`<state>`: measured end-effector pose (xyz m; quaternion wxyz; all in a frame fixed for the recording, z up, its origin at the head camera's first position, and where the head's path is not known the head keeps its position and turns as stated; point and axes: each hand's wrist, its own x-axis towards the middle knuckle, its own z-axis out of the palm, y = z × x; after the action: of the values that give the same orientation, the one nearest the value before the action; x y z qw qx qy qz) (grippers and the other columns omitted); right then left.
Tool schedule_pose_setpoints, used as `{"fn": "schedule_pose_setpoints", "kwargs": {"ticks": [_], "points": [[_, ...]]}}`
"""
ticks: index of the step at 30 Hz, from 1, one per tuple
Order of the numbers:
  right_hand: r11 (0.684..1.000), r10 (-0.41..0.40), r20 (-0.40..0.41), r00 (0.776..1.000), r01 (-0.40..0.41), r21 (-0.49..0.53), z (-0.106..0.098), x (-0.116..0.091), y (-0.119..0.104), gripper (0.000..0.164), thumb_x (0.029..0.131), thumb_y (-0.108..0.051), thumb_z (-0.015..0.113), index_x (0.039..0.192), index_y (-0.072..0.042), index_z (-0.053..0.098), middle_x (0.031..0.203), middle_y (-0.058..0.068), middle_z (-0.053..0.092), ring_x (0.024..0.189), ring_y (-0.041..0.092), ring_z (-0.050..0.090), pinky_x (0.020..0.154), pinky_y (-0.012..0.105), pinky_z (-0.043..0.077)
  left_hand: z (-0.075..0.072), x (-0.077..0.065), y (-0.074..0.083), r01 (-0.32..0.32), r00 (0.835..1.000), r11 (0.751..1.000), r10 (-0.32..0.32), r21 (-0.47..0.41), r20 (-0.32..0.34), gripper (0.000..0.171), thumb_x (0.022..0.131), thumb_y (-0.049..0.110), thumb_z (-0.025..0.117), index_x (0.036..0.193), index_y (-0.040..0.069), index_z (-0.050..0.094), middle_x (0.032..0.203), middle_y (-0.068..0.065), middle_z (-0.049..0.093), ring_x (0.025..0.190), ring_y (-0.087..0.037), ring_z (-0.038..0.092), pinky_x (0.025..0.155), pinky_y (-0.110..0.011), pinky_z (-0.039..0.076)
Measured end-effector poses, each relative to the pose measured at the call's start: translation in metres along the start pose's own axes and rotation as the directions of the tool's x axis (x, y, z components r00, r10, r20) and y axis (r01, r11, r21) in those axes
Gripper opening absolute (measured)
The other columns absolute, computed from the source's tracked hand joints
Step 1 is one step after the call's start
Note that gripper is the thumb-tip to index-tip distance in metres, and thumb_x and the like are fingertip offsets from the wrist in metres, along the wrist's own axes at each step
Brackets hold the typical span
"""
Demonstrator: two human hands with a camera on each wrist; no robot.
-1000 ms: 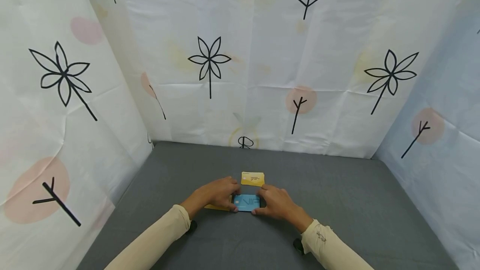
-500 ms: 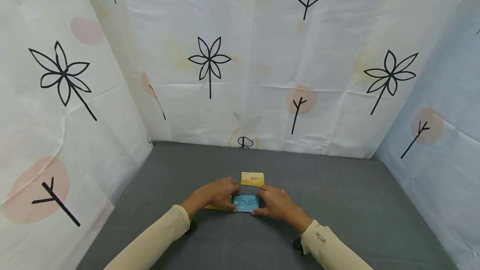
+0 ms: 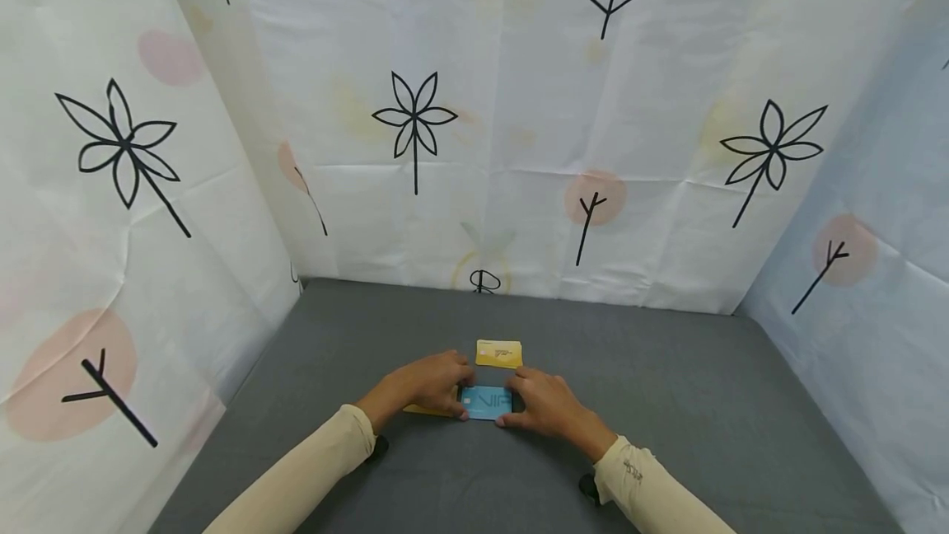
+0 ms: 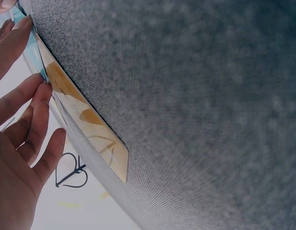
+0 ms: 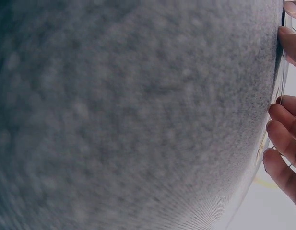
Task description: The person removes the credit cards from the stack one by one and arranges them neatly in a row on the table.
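A light-blue plastic card (image 3: pixel 486 402) with large lettering and a small chip-like square lies level between both hands. My left hand (image 3: pixel 436 381) grips its left edge, thumb at the near corner and fingers at the far one. My right hand (image 3: pixel 547 404) pinches the right edge in the same way. In the left wrist view, the blue card (image 4: pixel 34 51) is at the fingertips, just above a yellow-patterned card (image 4: pixel 90 115) lying on the cloth. That yellow card (image 3: pixel 427 411) is mostly hidden by the left hand in the head view. The right wrist view shows the right fingers (image 5: pixel 284 136) at a thin edge.
Another yellow card (image 3: pixel 499 353), perhaps a small stack, lies just beyond the blue card. A grey cloth (image 3: pixel 630 353) covers the table. White patterned fabric (image 3: pixel 519 105) hangs at the back and both sides.
The blue card has shifted very slightly to the left and nearer, with both hands keeping their hold. The yellow cards stay in place.
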<state>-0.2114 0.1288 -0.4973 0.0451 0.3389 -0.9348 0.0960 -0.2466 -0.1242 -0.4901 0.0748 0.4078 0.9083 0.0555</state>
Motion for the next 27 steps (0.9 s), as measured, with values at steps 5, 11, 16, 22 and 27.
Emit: {"fn": "schedule_pose_setpoints", "kwargs": {"ticks": [5,11,16,22,27], "points": [[1.000,-0.009,-0.008,1.000,0.009,-0.009,0.0003,-0.0001,-0.0004,0.053,0.079,-0.056,0.080,0.108,-0.012,0.073,0.093,-0.003,0.062,0.071,0.004,0.047,0.057,0.022,0.037,-0.0005,-0.0009,0.0005,-0.005,1.000,1.000,0.005,0.003,-0.005,0.044,0.083,0.052,0.079,0.112,0.020,0.069,0.106,0.005,0.063,0.094,-0.008,0.053,0.084,-0.028,0.050],[1.000,-0.014,-0.002,1.000,0.014,-0.008,-0.0001,-0.0001,-0.0005,0.052,0.079,-0.056,0.080,0.108,-0.012,0.073,0.093,-0.003,0.062,0.071,0.004,0.046,0.056,0.022,0.037,0.0021,-0.0006,-0.0002,0.000,1.000,1.000,0.001,0.016,-0.004,0.045,0.084,0.053,0.078,0.113,0.021,0.069,0.108,0.006,0.063,0.095,-0.008,0.053,0.085,-0.028,0.050],[1.000,0.005,0.019,1.000,-0.005,0.000,-0.0003,0.0003,-0.0006,0.052,0.080,-0.057,0.078,0.109,-0.013,0.073,0.096,-0.003,0.063,0.074,0.005,0.051,0.058,0.024,0.040,0.0032,-0.0002,-0.0009,0.007,1.000,1.000,-0.007,0.016,0.001,0.045,0.083,0.054,0.078,0.113,0.022,0.069,0.108,0.006,0.063,0.095,-0.008,0.052,0.085,-0.027,0.050],[1.000,-0.003,0.009,1.000,0.003,0.008,0.0007,-0.0002,0.0004,0.047,0.082,-0.054,0.078,0.107,-0.014,0.073,0.094,-0.003,0.062,0.073,0.005,0.051,0.057,0.024,0.039,0.0020,-0.0003,-0.0001,0.003,1.000,1.000,-0.003,0.019,-0.002,0.044,0.083,0.054,0.078,0.112,0.022,0.069,0.105,0.007,0.062,0.092,-0.007,0.051,0.083,-0.027,0.049],[1.000,-0.005,0.007,1.000,0.005,0.020,0.0010,-0.0005,0.0012,0.044,0.083,-0.052,0.078,0.107,-0.015,0.073,0.092,-0.004,0.061,0.070,0.003,0.046,0.055,0.022,0.035,0.0017,-0.0005,0.0006,0.000,1.000,1.000,0.000,0.017,-0.004,0.044,0.083,0.054,0.078,0.112,0.022,0.070,0.103,0.007,0.061,0.090,-0.006,0.050,0.082,-0.026,0.049]]}}
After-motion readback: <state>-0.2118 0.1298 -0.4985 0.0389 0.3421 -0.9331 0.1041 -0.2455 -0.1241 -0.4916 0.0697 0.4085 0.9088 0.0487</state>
